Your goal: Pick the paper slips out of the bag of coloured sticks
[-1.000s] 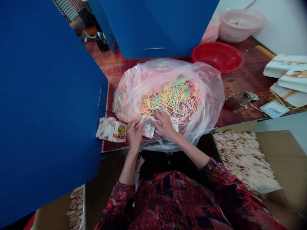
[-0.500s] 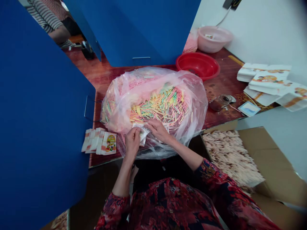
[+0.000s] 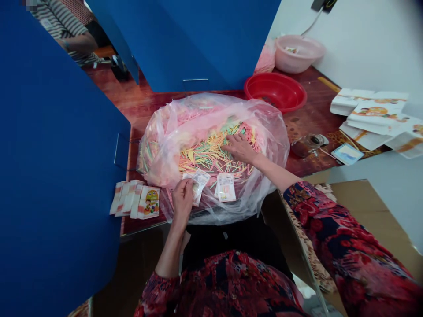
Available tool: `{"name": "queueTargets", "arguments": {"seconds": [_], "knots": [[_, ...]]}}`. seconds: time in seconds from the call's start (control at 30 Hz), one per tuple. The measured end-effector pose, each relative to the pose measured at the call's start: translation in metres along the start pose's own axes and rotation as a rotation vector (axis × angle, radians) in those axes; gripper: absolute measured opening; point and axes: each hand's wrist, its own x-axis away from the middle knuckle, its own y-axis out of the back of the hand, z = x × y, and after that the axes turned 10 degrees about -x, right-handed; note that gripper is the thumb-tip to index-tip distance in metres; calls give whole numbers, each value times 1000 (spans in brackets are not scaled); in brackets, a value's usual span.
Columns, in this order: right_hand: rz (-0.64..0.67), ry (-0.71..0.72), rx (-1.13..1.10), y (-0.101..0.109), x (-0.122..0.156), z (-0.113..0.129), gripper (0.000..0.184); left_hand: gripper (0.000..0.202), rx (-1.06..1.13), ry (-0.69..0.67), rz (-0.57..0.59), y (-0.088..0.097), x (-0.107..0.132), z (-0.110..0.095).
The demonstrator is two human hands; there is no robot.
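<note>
In the head view, my left hand (image 3: 183, 193) is closed in a pinch on a small white printed packet (image 3: 201, 181), at the near edge of a large clear plastic bag (image 3: 158, 154). The bag lies spread open around a heap of thin pastel sticks (image 3: 211, 152) in pink, yellow and green. Over the right part of this heap reaches my right hand (image 3: 241, 149), palm down, its fingers apart and touching the sticks. Between my hands, more small white packets (image 3: 226, 188) lie overlapping on the plastic, touched by neither hand.
Printed pouches (image 3: 150, 202) lie at the left table edge, with more white pouches (image 3: 373, 112) at right. A red basin (image 3: 291, 94), a pink basin (image 3: 294, 59) and a glass jar (image 3: 306, 145) stand beyond. Blue panels (image 3: 59, 154) border the table; a co-worker's striped sleeve (image 3: 62, 22) shows behind.
My right hand has left the packet at my left hand and moved up and right onto the sticks. The packets it partly covered now show. My left hand stays near its place.
</note>
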Motion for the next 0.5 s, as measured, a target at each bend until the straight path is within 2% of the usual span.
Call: {"name": "queueTargets", "arguments": {"seconds": [0.17, 0.27, 0.4, 0.5], "knots": [[-52, 94, -136, -4, -5, 2, 32, 28, 8, 20, -10, 0, -1, 1], [-73, 87, -239, -7, -6, -1, 29, 28, 9, 39, -16, 2, 0, 4], [-104, 26, -255, -12, -6, -1, 26, 28, 27, 87, -43, 3, 0, 8], [-236, -126, -318, -14, -8, 12, 20, 30, 61, 112, -65, 3, 0, 10]]}}
